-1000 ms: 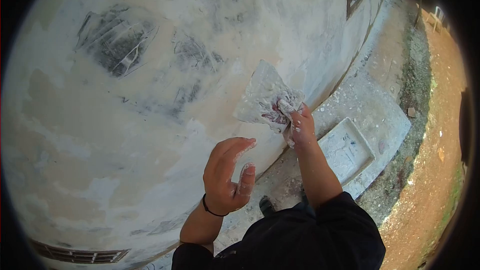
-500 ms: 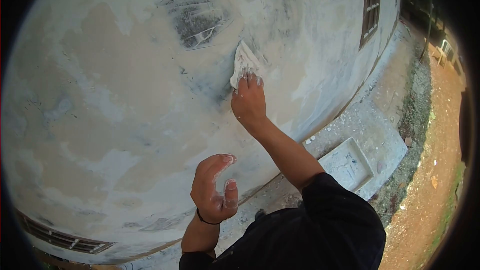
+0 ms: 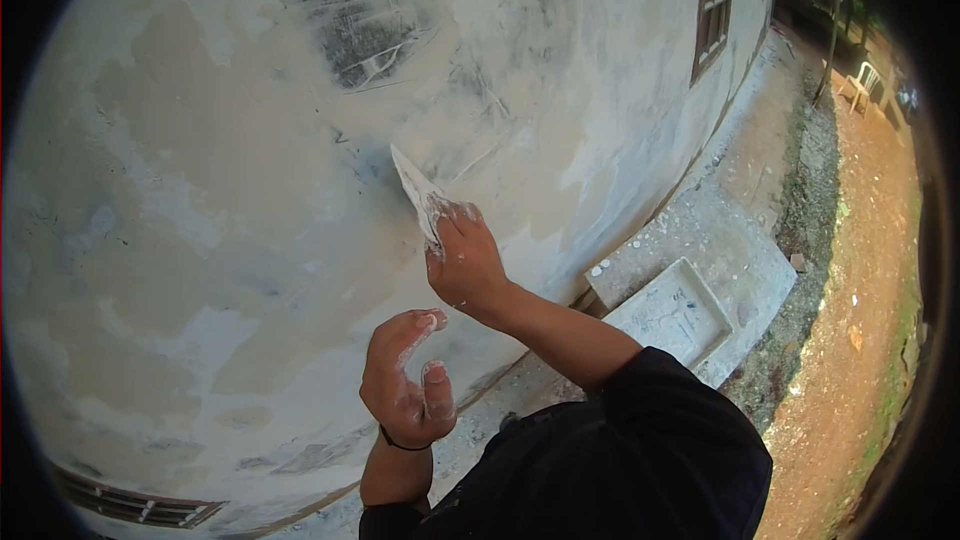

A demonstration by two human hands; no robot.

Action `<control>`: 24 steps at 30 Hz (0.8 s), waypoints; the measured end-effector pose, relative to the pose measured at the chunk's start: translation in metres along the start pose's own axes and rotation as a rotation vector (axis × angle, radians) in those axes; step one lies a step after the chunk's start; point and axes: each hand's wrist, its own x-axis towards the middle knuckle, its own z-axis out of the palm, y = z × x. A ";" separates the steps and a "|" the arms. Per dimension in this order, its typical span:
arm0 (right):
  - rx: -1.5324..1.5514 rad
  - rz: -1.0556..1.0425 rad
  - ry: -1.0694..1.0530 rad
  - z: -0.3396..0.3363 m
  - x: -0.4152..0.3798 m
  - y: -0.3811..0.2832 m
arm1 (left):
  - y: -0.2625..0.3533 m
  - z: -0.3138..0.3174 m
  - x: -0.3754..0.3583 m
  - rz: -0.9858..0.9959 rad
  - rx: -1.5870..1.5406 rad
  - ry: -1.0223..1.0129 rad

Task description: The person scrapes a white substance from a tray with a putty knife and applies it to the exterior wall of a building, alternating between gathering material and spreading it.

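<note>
At the patchy wall, my right hand grips the white-smeared scraper, best pressed evenly, while my left hand curves open, empty.

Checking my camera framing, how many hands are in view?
2. The right hand holds a scraper at the wall; the left hand, empty, is lower in view.

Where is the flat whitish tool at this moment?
In the head view, the flat tool is in the right hand, slightly left of centre, at the wall and below the dark scratched patch.
</note>
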 end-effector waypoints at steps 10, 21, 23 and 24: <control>-0.333 0.132 0.246 -0.033 0.035 0.078 | -0.006 0.003 -0.001 -0.017 0.000 0.019; -0.192 -0.063 0.000 0.059 -0.010 0.008 | -0.014 -0.018 -0.008 -0.060 0.038 0.044; -0.147 -0.072 -0.045 0.063 -0.018 -0.012 | -0.013 -0.018 -0.007 -0.047 0.038 0.049; -0.114 -0.042 -0.036 0.058 -0.018 -0.016 | -0.013 -0.017 -0.007 -0.048 0.030 0.042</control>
